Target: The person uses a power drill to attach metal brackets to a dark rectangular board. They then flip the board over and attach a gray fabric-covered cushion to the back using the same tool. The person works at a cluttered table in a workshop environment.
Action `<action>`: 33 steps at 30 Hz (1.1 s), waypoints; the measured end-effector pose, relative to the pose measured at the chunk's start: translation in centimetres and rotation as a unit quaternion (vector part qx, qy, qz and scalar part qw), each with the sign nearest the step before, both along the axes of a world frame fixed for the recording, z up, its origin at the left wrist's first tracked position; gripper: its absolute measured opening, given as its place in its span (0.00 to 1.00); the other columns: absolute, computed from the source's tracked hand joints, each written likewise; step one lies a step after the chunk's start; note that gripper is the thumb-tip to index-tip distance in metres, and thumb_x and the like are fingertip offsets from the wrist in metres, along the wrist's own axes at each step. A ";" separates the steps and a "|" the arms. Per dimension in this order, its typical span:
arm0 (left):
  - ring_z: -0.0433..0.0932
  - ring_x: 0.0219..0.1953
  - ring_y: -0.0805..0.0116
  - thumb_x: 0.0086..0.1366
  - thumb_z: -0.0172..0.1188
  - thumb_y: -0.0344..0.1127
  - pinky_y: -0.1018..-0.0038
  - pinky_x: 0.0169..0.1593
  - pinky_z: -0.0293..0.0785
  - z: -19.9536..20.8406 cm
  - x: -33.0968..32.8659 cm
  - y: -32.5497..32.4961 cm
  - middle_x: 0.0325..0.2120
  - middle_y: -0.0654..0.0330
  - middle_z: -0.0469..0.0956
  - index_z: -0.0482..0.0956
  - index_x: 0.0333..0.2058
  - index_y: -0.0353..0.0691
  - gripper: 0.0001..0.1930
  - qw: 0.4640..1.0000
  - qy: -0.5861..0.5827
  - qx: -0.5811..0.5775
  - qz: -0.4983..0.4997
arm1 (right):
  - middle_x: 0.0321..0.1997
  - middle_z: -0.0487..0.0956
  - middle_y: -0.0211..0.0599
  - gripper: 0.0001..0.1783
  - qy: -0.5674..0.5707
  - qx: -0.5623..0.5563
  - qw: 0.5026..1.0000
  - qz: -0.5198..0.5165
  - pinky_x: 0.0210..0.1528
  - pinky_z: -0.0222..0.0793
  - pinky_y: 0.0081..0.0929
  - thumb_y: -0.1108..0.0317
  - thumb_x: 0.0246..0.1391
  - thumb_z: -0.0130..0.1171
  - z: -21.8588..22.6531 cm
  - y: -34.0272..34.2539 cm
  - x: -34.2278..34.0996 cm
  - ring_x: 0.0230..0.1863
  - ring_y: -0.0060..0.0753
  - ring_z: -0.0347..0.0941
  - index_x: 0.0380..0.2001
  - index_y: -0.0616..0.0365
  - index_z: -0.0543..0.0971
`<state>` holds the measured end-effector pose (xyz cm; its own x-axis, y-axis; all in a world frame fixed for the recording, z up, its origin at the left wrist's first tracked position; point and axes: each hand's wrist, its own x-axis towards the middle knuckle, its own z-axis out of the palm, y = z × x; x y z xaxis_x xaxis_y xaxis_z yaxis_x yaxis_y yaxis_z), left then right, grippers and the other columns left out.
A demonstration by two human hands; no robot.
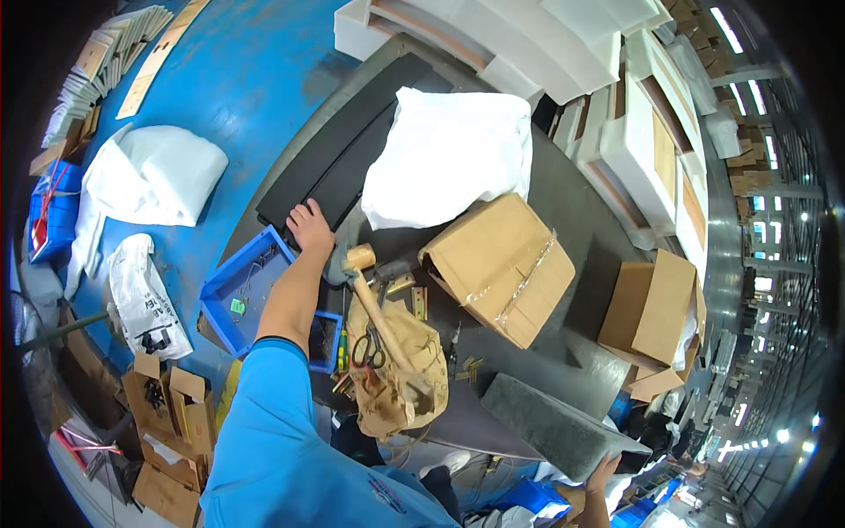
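My left hand [310,227] lies on the near end of a long black panel [339,163], fingers slightly apart and stretched onto its surface. At the lower right, my right hand [602,476] is closed on the end of a long grey fabric-covered block [550,421]. The block lies tilted at the table's near edge; part of the right hand is hidden. Close to my left forearm are a blue tray [220,304] with small metal pieces and a wooden mallet [378,312] lying over crumpled brown paper [414,374]. Black-handled scissors [368,349] rest on that paper.
A closed cardboard box [506,264] and a white wrapped bundle [453,154] stand mid-table. An open carton [651,312] sits at the right. White foam-edged panels [651,141] are stacked beyond the table. On the blue floor lie a white bundle [167,172] and several cartons [172,422].
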<state>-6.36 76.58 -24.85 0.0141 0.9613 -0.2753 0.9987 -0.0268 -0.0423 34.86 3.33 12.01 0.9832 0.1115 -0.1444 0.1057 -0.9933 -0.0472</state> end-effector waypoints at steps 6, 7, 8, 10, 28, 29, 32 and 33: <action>0.63 0.62 0.47 0.37 0.77 0.53 0.51 0.59 0.65 4.9 -0.7 1.2 0.58 0.47 0.60 0.54 0.64 0.35 0.59 0.988 -0.117 -0.096 0.024 | 0.74 0.48 0.60 0.45 -0.022 0.005 1.000 0.003 0.74 0.38 0.43 0.40 0.66 0.39 -0.4 -1.0 -0.4 0.75 0.57 0.42 0.70 0.67 0.47; 0.64 0.61 0.47 0.38 0.76 0.54 0.51 0.58 0.66 6.0 -1.0 1.2 0.58 0.47 0.61 0.54 0.64 0.34 0.58 0.988 -0.140 -0.059 0.003 | 0.74 0.49 0.61 0.45 -0.028 0.010 1.000 0.003 0.74 0.39 0.44 0.40 0.66 0.40 -0.6 -0.7 -0.7 0.74 0.57 0.43 0.70 0.67 0.47; 0.66 0.60 0.46 0.38 0.75 0.54 0.51 0.58 0.67 7.5 -1.1 1.1 0.57 0.46 0.62 0.55 0.64 0.34 0.58 0.986 -0.162 -0.025 -0.021 | 0.73 0.50 0.61 0.45 -0.033 0.015 0.999 -0.002 0.74 0.39 0.44 0.40 0.66 0.40 -0.5 -0.3 -1.4 0.74 0.58 0.44 0.70 0.67 0.48; 0.70 0.59 0.46 0.40 0.71 0.56 0.55 0.60 0.66 10.5 -2.0 1.3 0.56 0.39 0.69 0.62 0.61 0.30 0.53 0.963 -0.264 -0.042 -0.015 | 0.72 0.52 0.62 0.45 -0.046 0.027 0.999 -0.001 0.73 0.41 0.43 0.41 0.66 0.43 0.1 -0.1 -2.0 0.73 0.58 0.47 0.70 0.68 0.50; 0.65 0.61 0.55 0.60 0.65 0.37 0.65 0.65 0.57 32.6 1.2 -53.8 0.60 0.48 0.63 0.55 0.66 0.34 0.39 0.823 -0.547 0.095 -0.120 | 0.64 0.63 0.69 0.52 -0.281 0.250 0.910 0.176 0.66 0.58 0.48 0.38 0.53 0.59 1.3 -5.2 -3.8 0.67 0.63 0.60 0.65 0.71 0.57; 0.63 0.62 0.55 0.57 0.65 0.36 0.64 0.66 0.56 34.2 3.6 -58.2 0.61 0.49 0.62 0.54 0.66 0.35 0.41 0.802 -0.565 0.077 -0.178 | 0.66 0.60 0.68 0.52 -0.220 0.339 0.892 0.202 0.69 0.53 0.48 0.39 0.54 0.59 2.7 -8.4 -5.5 0.69 0.63 0.55 0.66 0.71 0.55; 0.61 0.62 0.52 0.44 0.63 0.30 0.61 0.66 0.56 38.7 10.8 -71.0 0.62 0.47 0.57 0.49 0.68 0.35 0.50 0.741 -0.579 -0.050 -0.337 | 0.69 0.58 0.63 0.49 0.104 0.635 0.736 0.208 0.71 0.51 0.44 0.48 0.59 0.59 7.0 -16.9 -10.6 0.69 0.60 0.56 0.69 0.68 0.49; 0.62 0.61 0.53 0.42 0.66 0.32 0.61 0.65 0.57 39.9 13.2 -75.7 0.60 0.48 0.58 0.49 0.66 0.33 0.52 0.728 -0.587 -0.132 -0.329 | 0.68 0.60 0.61 0.47 0.134 0.697 0.689 0.145 0.70 0.53 0.42 0.49 0.60 0.59 7.6 -19.5 -12.0 0.68 0.54 0.59 0.69 0.68 0.51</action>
<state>6.82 0.90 15.02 0.8218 0.5562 0.1233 0.1100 -0.3672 0.9236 22.85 -16.19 19.57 0.8487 0.5126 0.1300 0.0924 0.0983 -0.9909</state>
